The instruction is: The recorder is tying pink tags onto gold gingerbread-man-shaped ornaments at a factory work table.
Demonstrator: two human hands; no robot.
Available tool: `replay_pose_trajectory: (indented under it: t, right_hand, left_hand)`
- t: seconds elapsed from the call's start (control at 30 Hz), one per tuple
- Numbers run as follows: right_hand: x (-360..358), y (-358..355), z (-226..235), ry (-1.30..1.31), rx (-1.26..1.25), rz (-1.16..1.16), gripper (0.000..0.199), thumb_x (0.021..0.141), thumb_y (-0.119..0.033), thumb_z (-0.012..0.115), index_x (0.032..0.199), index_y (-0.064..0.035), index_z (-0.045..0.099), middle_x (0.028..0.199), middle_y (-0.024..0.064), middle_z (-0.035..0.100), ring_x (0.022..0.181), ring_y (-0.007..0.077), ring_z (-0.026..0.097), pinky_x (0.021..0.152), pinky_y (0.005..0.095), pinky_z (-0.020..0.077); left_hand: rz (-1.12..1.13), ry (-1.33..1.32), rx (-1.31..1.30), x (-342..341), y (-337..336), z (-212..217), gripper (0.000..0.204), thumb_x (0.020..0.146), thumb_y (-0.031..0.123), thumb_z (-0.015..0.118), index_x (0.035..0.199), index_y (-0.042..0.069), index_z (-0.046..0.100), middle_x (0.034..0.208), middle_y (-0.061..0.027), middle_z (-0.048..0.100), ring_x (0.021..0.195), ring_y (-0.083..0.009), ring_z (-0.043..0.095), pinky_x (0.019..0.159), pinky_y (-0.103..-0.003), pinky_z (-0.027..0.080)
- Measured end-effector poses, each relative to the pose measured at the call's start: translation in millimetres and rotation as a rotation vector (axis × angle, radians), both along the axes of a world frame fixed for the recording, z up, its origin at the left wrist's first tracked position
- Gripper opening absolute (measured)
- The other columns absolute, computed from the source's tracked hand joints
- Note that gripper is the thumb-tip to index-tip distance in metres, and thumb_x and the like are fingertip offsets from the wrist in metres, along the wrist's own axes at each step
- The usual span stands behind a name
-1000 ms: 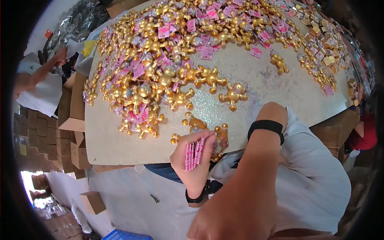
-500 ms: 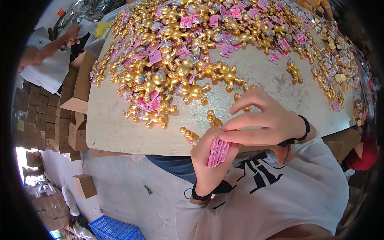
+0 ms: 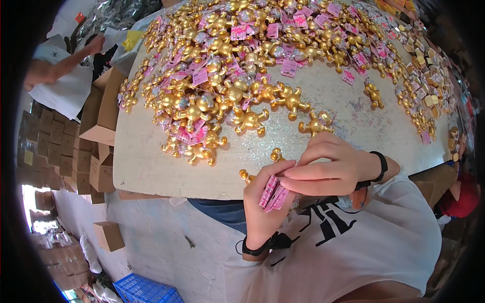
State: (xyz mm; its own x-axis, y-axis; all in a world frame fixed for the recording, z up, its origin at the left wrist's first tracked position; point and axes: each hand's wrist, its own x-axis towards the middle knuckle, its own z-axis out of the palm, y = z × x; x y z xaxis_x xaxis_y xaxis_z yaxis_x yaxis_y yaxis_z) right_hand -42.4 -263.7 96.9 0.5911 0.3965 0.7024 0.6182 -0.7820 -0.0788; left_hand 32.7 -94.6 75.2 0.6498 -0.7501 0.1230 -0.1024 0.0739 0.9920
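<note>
My left hand [image 3: 263, 207] is closed around a small stack of pink patterned cards [image 3: 273, 194], held at the table's near edge. Over the stack's upper end my right hand [image 3: 333, 166] bends its fingers together, fingertips pinching at the cards; its thumb is mostly hidden. Behind my left hand, parts of shiny gold figures show: a round-ended gold piece [image 3: 277, 154] and another [image 3: 246, 176], their lower parts covered by the hand. Just beyond my right hand lies a single gold figure [image 3: 317, 122] on the glitter-strewn tabletop.
A big heap of gold figures [image 3: 235, 93] with pink tags covers the table's [image 3: 151, 177] far side. Brown-and-gold pieces [image 3: 429, 86] lie at right. Cardboard boxes [image 3: 103, 108] stand left, a blue crate [image 3: 146, 289] on the floor. Another person's arm [image 3: 70, 65] shows far left.
The pink cards have parted into two groups, fanned wider in my left hand. My right hand has moved slightly down and toward me, uncovering the gold figure beyond it, its fingers drawn closer together.
</note>
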Motion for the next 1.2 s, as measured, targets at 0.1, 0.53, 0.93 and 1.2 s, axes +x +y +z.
replay_pose_trajectory:
  t: [0.1,0.53,0.93,1.2]
  right_hand:
    - [1.9,8.6,-6.9,0.038,0.089,0.009,0.025,0.074,-0.009,0.062,0.098,-0.0007,0.063,0.099,0.0054,0.059,0.078,0.0208,0.056,0.063,0.0319,0.0447]
    - [62.8,-141.7,-55.2,0.422,-0.075,-0.807,0.027,0.084,-0.016,0.056,0.11,-0.0096,0.058,0.109,0.0064,0.058,0.097,0.0297,0.055,0.083,0.0387,0.0445]
    - [102.3,-198.8,-119.9,0.451,0.074,-0.755,0.015,0.071,-0.02,0.064,0.084,-0.0126,0.061,0.084,0.0106,0.057,0.079,0.0297,0.058,0.07,0.0404,0.0457]
    - [96.6,-189.6,-129.7,0.488,0.031,-0.954,0.015,0.074,-0.008,0.057,0.088,-0.0039,0.06,0.081,0.0194,0.059,0.082,0.0355,0.057,0.071,0.0477,0.0451]
  left_hand:
    - [-0.057,-0.012,0.026,1.3,3.8,0.6,0.031,0.075,-0.003,0.065,0.105,0.001,0.056,0.088,-0.0074,0.062,0.079,-0.0118,0.059,0.071,-0.024,0.046]
    - [-0.446,0.545,-0.164,-4.8,23.9,-9.5,0.073,0.084,0.066,0.04,0.095,-0.005,0.053,0.058,0.0068,0.03,0.048,-0.0032,0.027,0.044,-0.02,0.018]
    - [0.004,0.729,-0.361,1.4,24.8,-11.8,0.028,0.096,0.025,0.043,0.107,-0.001,0.049,0.059,-0.0011,0.04,0.049,-0.0066,0.031,0.038,-0.018,0.023]
    - [-0.222,1.043,-0.585,18.4,33.4,-23.4,0.041,0.092,0.041,0.046,0.069,0.007,0.036,0.057,0.0016,0.028,0.054,-0.0089,0.027,0.037,-0.018,0.021]
